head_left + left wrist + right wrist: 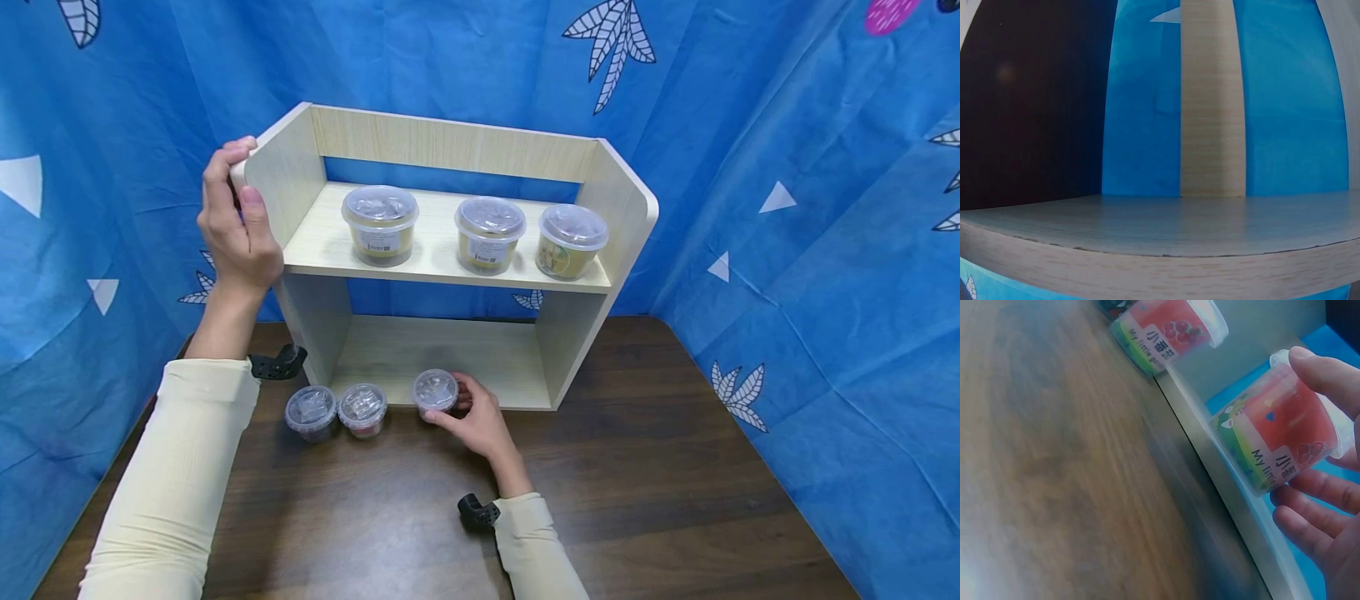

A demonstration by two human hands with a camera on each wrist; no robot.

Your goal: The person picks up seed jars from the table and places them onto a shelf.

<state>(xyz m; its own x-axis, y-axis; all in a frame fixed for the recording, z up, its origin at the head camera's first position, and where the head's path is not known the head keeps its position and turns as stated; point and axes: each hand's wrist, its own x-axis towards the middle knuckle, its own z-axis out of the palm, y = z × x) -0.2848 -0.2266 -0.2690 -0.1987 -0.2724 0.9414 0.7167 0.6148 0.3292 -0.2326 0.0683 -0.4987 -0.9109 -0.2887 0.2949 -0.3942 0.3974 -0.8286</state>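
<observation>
My right hand (478, 423) grips a small clear-lidded plastic cup (435, 390) at the front edge of the lower shelf board. In the right wrist view that cup (1272, 428) tilts and shows a red and green label with tomatoes, thumb on one side and fingers on the other. High on the left, my left hand (236, 221) holds the side panel of the pale wooden shelf (281, 179), thumb in front and fingers over its edge. Two more lidded cups, one dark (311, 412) and one reddish (363, 410), stand side by side on the table before the shelf's left corner.
Three larger lidded tubs, left (381, 225), middle (489, 235) and right (572, 240), stand on the upper board. The shelf stands on a dark wooden table (660, 483). Blue patterned curtains (787, 208) hang behind and at both sides.
</observation>
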